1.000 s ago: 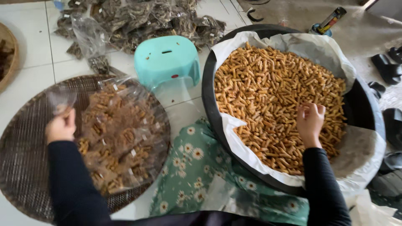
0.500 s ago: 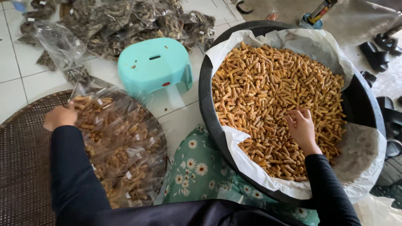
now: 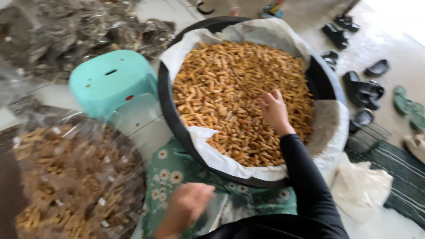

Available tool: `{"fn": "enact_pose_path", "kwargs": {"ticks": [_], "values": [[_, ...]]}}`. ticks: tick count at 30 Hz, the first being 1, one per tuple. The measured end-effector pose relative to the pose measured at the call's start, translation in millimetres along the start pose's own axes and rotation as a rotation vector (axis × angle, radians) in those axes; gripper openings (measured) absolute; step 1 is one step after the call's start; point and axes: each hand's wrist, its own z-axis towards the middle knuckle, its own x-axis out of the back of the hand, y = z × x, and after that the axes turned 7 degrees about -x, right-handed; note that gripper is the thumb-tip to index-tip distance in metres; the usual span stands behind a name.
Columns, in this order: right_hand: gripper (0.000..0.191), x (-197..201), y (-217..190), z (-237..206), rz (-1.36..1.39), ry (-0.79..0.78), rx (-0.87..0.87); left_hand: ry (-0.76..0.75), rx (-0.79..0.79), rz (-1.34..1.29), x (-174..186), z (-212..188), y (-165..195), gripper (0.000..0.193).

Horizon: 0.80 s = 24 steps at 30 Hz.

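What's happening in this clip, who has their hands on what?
A person in black sleeves sits over a big black round tub lined with white paper and heaped with golden-brown stick-shaped fried snacks. The right hand rests on the pile, fingers spread into the sticks. The left hand is low by the lap, blurred, touching a clear plastic bag; whether it grips it is unclear. Filled clear bags of the same snacks lie piled to the left, beside a small turquoise plastic stool.

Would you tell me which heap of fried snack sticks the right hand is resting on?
The loose heap in the paper-lined black basin. The right hand lies on it, while the other sticks lie bagged in clear plastic at the left.
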Motion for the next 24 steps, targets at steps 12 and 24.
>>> {"fn": "enact_pose_path", "kwargs": {"ticks": [12, 24], "values": [[0.019, 17.1, -0.7, 0.0, 0.058, -0.094, -0.081, -0.667, 0.307, 0.236, -155.7, -31.6, 12.4, 0.019], [0.018, 26.4, -7.2, 0.6, 0.056, -0.092, -0.131, -0.102, 0.765, -1.014, 16.6, 39.2, 24.2, 0.012]]}}
